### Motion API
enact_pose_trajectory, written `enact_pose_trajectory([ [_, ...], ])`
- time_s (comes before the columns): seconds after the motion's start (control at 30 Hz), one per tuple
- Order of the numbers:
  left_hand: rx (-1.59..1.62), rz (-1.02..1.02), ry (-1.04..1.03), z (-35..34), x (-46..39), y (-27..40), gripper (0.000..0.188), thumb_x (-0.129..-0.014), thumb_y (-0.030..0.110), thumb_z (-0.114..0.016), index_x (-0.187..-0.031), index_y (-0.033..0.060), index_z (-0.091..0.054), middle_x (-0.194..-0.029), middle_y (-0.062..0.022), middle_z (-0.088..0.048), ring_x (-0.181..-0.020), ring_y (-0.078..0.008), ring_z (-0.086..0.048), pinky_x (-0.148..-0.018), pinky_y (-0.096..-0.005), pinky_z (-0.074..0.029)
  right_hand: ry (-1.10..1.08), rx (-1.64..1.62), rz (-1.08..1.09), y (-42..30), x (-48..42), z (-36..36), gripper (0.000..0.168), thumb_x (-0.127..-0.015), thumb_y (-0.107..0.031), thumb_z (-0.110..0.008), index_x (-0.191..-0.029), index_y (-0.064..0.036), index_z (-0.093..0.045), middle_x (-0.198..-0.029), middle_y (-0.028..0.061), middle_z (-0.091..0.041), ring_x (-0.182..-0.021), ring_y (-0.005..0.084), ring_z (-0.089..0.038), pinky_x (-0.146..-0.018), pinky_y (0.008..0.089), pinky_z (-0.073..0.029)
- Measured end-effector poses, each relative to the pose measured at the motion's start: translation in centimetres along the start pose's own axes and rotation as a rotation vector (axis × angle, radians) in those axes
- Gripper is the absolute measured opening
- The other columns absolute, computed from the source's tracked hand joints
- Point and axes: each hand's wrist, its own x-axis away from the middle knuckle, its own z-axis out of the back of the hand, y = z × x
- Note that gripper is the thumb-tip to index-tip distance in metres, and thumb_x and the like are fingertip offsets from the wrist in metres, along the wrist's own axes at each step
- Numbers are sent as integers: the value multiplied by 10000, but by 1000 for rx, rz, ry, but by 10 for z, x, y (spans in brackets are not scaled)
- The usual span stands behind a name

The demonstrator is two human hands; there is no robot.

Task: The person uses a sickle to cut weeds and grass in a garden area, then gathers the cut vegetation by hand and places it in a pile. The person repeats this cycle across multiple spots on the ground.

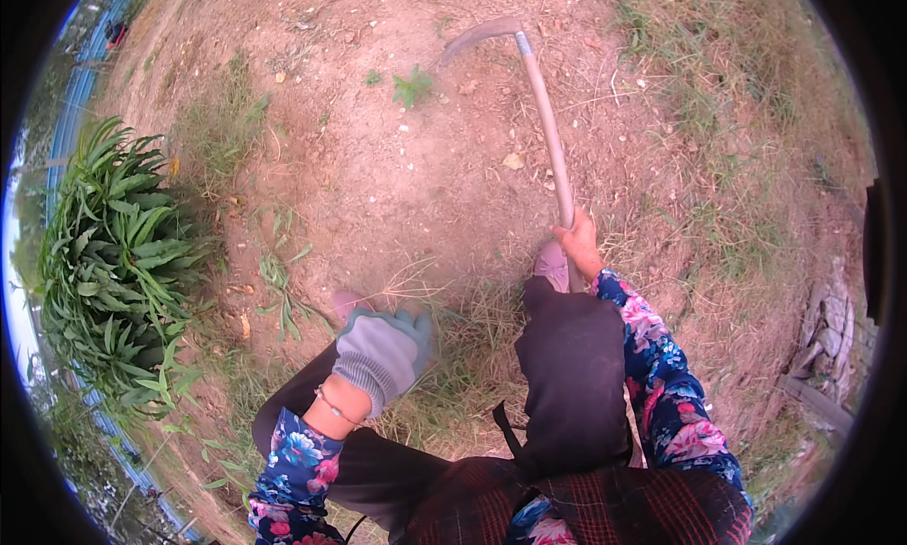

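Note:
My right hand [582, 246], bare, grips the lower part of the long wooden handle of a sickle [549, 130]. The curved metal blade [482, 35] points left at the far end, over bare soil near a small green weed [412, 87]. My left hand [388, 339] wears a grey knitted work glove with a greenish palm side and is over cut grass between my feet. Thin dry grass stalks [411, 283] stick out just beyond its fingers. Whether those fingers hold the stalks cannot be told, as the back of the glove hides them.
A large leafy green plant [120, 261] stands at the left, before a blue fence [67, 120]. My pink shoes [551, 265] rest on the soil. Grass [737, 226] grows along the right side, with pieces of wood [815, 403] at the lower right.

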Motion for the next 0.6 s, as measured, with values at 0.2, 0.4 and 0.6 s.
enact_pose_trajectory([
  [0.2, 15, -57, 82, 9, -3, 2, 219, -783, 245, -557, -910, 67, -565, -672, -78, -585, -561, -255, -606, -548, -392, -449, -132, 87, 24, 21, -3, 0, 361, -678, -161, -718, -928, 3, -517, -749, 214, -600, -730, 373, -612, -651, 416, -484],
  [0.4, 11, -17, 19, 2, 0, 1, 261, -792, 256, -559, -973, 70, -574, -699, -88, -597, -570, -259, -601, -552, -387, -452, -26, -58, -167, -16, -2, -12, 376, -659, -153, -727, -918, 7, -505, -774, 216, -617, -699, 371, -621, -659, 426, -496],
  [0.6, -10, -39, 102, 8, -4, 5, 162, -757, 150, -550, -889, 57, -561, -655, -77, -584, -537, -245, -609, -498, -375, -451, -111, 24, -17, 31, 5, -9, 387, -654, -177, -728, -913, 10, -510, -727, 182, -597, -707, 311, -614, -667, 401, -489],
])
